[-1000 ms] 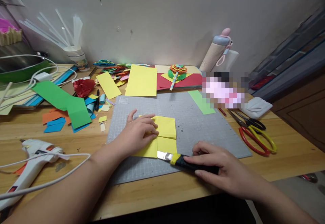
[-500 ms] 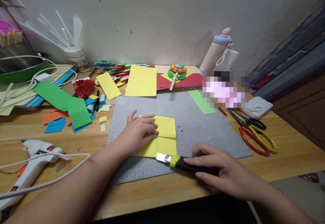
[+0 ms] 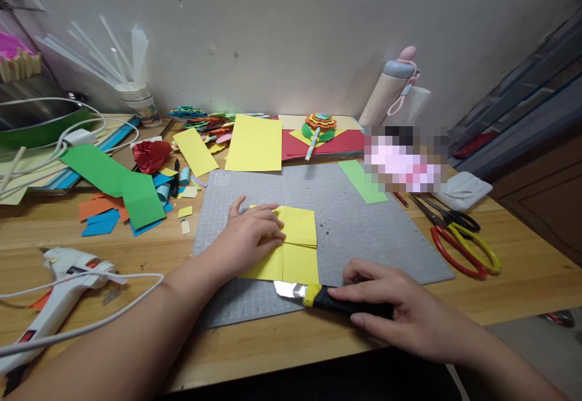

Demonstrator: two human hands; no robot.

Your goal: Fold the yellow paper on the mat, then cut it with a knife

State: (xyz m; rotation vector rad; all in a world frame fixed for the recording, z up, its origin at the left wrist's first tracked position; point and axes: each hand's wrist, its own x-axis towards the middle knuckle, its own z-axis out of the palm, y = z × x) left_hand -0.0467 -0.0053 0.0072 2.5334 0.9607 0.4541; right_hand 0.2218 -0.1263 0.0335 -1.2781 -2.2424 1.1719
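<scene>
A folded yellow paper [image 3: 300, 260] lies on the grey cutting mat [image 3: 364, 231], with a crease and a slit-like edge across its right half. My left hand [image 3: 248, 237] rests on the left part of that paper, fingers stretched out and holding nothing. Part of the paper is hidden beneath it. In my right hand [image 3: 386, 298] is a black and yellow utility knife [image 3: 334, 299], its blade pointing left. The blade is out, close by the paper's near edge; whether it touches the mat I cannot tell.
Scissors [image 3: 459, 249] with red and yellow handles lie at the right. A glue gun [image 3: 75, 273] with its cord occupies the left front. Green paper [image 3: 140, 198] and scraps cover the left. Behind the mat are yellow sheets [image 3: 254, 143], a paper flower [image 3: 318, 128] and a bottle [image 3: 386, 91].
My right hand's knife has shifted slightly to the left, its blade tip now a little further along the paper's near edge. My left hand stays in place on the paper.
</scene>
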